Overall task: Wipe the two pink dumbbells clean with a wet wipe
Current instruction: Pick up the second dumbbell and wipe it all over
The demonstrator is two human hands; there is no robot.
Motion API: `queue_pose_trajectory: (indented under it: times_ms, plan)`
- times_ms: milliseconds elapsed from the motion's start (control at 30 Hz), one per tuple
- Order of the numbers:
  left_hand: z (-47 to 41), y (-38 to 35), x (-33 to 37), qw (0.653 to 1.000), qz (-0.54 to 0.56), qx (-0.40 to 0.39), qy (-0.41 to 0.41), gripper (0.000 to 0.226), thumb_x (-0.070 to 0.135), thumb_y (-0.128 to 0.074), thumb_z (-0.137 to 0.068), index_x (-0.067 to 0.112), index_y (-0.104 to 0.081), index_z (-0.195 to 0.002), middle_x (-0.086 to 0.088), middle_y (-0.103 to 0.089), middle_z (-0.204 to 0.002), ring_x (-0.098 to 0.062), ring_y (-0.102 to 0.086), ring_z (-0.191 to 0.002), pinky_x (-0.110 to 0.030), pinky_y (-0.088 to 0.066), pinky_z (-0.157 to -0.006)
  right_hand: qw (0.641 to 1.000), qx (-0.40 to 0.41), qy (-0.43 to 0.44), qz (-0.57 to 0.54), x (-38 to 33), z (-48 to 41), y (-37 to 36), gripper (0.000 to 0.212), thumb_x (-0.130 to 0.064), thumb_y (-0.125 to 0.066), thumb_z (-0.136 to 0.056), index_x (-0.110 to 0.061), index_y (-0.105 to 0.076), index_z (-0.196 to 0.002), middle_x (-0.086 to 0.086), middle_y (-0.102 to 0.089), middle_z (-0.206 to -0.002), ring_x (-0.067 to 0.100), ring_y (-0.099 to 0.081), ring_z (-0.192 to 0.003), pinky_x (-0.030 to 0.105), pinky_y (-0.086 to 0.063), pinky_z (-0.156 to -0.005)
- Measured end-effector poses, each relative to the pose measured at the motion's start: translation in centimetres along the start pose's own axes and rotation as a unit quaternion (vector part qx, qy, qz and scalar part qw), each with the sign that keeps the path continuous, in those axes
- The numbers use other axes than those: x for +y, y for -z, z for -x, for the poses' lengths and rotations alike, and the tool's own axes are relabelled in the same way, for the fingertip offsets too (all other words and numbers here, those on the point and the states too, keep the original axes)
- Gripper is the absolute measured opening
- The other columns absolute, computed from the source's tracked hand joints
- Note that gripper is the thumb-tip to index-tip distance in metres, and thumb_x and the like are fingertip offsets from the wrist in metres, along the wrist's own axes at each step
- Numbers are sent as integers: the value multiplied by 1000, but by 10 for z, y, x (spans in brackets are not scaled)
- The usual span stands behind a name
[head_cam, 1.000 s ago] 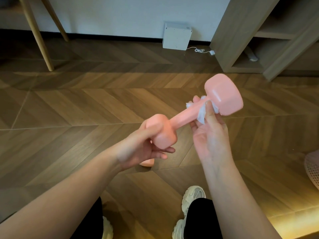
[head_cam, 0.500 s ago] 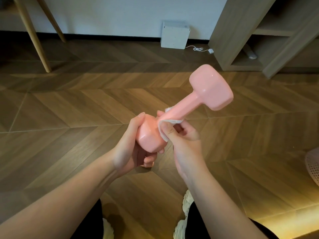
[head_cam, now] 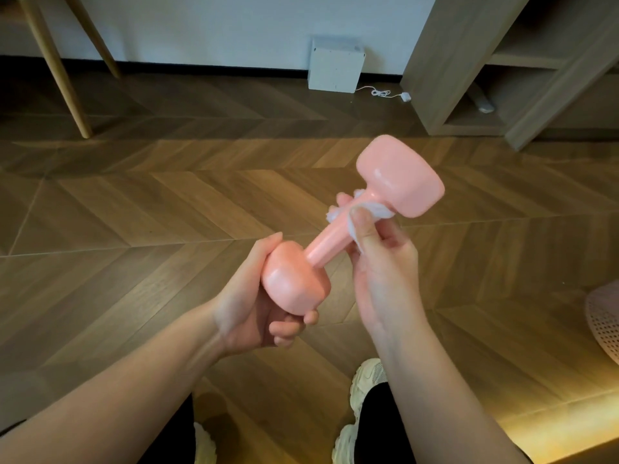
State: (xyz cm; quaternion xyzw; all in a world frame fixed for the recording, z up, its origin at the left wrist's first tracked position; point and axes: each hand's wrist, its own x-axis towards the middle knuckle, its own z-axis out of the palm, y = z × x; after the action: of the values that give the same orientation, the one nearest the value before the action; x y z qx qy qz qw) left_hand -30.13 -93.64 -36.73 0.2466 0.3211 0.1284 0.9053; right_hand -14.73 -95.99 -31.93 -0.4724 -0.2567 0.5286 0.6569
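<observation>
One pink dumbbell (head_cam: 398, 175) is held in the air above the floor, tilted up to the right. My left hand (head_cam: 254, 309) grips its lower head from below, fingers curled under it. My right hand (head_cam: 382, 262) wraps a white wet wipe (head_cam: 375, 207) around the upper end of the handle, just below the top head, thumb pressing the wipe on. No second dumbbell is in view.
Herringbone wood floor (head_cam: 134, 212) lies below. A white box (head_cam: 335, 67) with a cable stands at the wall. A wooden shelf unit (head_cam: 502, 61) is at the back right, wooden legs (head_cam: 53, 65) at the back left, a pink perforated object (head_cam: 606, 319) at the right edge. My shoes (head_cam: 365, 373) are below.
My right hand with the wipe slid down the handle to the lower head, then back up to just below the top head. The left hand kept its grip.
</observation>
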Motion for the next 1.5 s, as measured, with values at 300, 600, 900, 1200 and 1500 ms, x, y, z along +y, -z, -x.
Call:
queue_pose_trajectory:
  times_ms: [300,600,900,1200,1500]
  plan:
    - [2,1,3,996,86,8,-19,80,79,-29,-81,8,-66,-87,-15,-51,-71,-16,-31,-40,-28,-22,-49,980,-53,-50,183,20,8,-10,21,-21,-73,-87,-22,-75,-108,-9,-76,-102,5,-69,-99,15,-53,-75]
    - [-3,-4,1,991,-45,98,-81,83,75,-23,-88,6,-62,-112,-19,-55,-74,-21,-36,-47,-28,-35,-51,997,46,-27,51,-7,-17,-2,22,-34,-74,-69,-26,-75,-89,-1,-77,-98,19,-70,-103,46,-44,-107]
    - [-20,-3,-3,898,-250,196,-303,91,61,-69,-73,0,-37,-133,-35,-54,-118,-36,-63,-77,-42,-53,-63,987,79,-38,-133,-2,-21,8,35,-26,-67,-84,-18,-64,-118,2,-75,-108,18,-69,-109,37,-50,-100]
    - [-14,-9,-10,874,-297,211,-320,69,58,-67,-68,37,-26,-119,5,-49,-115,-2,-63,-82,-23,-54,-66,989,66,-133,-2,24,-9,1,7,-18,-69,-87,-15,-75,-89,5,-76,-105,22,-68,-110,44,-47,-106]
    - [-23,6,-28,870,-391,215,-207,85,58,-75,-74,30,-14,-127,4,-49,-117,-7,-56,-99,-19,-47,-76,980,144,-135,-13,16,-33,36,12,-22,-59,-97,-14,-66,-103,5,-78,-96,20,-72,-99,41,-48,-104]
